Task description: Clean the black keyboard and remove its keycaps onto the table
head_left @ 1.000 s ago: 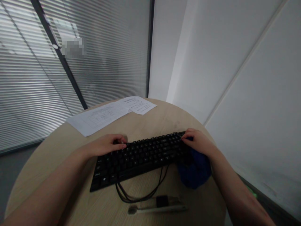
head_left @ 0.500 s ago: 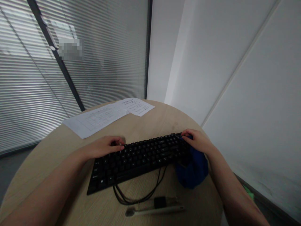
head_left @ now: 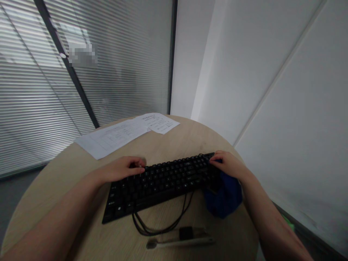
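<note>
1. White papers lie at the far left of your tabletop.
2. Your left hand is curled, thumb over the keys, gripping the far edge of the black keyboard, which slants before you.
3. Nearer you lie a looped cable and a brush.
4. Your right hand is nearly closed, holding a blue cloth at the keyboard's right end.

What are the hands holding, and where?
The left hand holds the keyboard by its far edge; the right hand holds the blue cloth by its far end.
</note>
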Tool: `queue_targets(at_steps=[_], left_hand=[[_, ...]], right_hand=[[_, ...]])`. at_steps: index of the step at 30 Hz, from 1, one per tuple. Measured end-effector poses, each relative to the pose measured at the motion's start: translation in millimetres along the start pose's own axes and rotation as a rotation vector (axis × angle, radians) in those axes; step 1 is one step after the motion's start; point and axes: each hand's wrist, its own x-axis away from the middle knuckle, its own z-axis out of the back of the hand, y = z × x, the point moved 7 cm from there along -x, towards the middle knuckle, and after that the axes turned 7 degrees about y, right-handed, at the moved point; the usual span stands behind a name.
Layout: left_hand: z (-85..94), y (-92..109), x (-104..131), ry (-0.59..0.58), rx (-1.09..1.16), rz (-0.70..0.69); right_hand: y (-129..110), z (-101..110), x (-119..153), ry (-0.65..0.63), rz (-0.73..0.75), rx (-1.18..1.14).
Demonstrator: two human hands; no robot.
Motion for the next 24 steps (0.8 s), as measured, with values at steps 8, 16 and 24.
queue_targets(at_steps=[8, 16, 24], left_hand=[[0.0, -1.0, -0.1, 0.008, -0.010, 0.013], [0.5, -0.2, -0.5, 0.011, 0.006, 0.003], [1.1, 0.8, 0.0, 0.012, 0.008, 0.001]], right_hand=[[-1.6, 1.2, -0.7, -0.006, 0.014, 0.026], [-3.0, -0.9, -1.6, 0.003, 0.013, 0.051], [-5.7, 1.3, -1.2, 0.003, -0.024, 0.065]])
